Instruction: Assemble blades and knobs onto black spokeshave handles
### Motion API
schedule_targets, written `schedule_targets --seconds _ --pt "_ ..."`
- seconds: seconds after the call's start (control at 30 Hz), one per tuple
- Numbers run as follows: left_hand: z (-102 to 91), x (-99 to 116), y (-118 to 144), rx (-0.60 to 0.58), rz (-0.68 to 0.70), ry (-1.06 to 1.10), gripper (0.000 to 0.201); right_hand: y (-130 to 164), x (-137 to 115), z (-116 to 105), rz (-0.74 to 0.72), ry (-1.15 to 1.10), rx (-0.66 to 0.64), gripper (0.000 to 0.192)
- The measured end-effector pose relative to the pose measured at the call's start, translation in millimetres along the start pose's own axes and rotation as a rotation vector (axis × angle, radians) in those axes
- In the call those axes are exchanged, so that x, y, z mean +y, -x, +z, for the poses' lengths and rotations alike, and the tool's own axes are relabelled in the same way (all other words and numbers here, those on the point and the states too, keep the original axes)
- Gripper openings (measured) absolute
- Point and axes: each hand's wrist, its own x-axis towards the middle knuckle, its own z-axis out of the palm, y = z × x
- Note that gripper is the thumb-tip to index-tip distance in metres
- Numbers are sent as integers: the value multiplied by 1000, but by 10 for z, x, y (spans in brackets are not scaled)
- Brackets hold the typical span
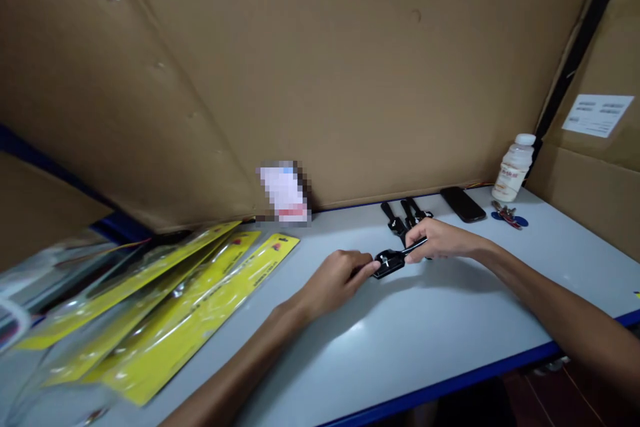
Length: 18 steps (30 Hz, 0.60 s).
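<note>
Both hands grip a black spokeshave just above the table. My left hand is closed around its left end, with the thumb along the edge of the body. My right hand is closed on the handle at the other end. A silvery fitting shows in the middle of the tool's body. Beyond my right hand lie similar black spokeshaves, partly hidden by the fingers.
Several yellow blister cards overlap at left on the white table. A phone, keys and a white-capped bottle stand or lie at back right. A blurred-out upright item leans against the cardboard wall.
</note>
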Motion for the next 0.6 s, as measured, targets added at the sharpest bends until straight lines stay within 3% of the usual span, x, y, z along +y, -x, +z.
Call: schedule_targets --seconds 0.07,0.13,0.2,0.3,0.33,0.37,0.47,0.6 --pt "40 34 25 -96 -51 217 42 4 19 -9 34 -78 22 21" --pt "87 67 34 -82 -88 367 36 -4 60 -17 58 -186 98 23" --pt "134 87 22 -6 -164 468 35 -26 107 -2 40 -197 297 31" --pt "199 97 -15 85 -265 524 33 -61 155 101 -121 214 722 22" --pt "218 98 -27 112 -288 514 32 -68 160 158 -208 410 792 18" --pt "234 102 -37 136 -298 498 32 -70 160 222 -302 575 804 16" --pt "260 126 -56 156 -264 459 31 -61 141 413 -472 881 626 11" --pt "238 165 -80 117 -290 411 29 -69 116 533 -468 1006 507 10"
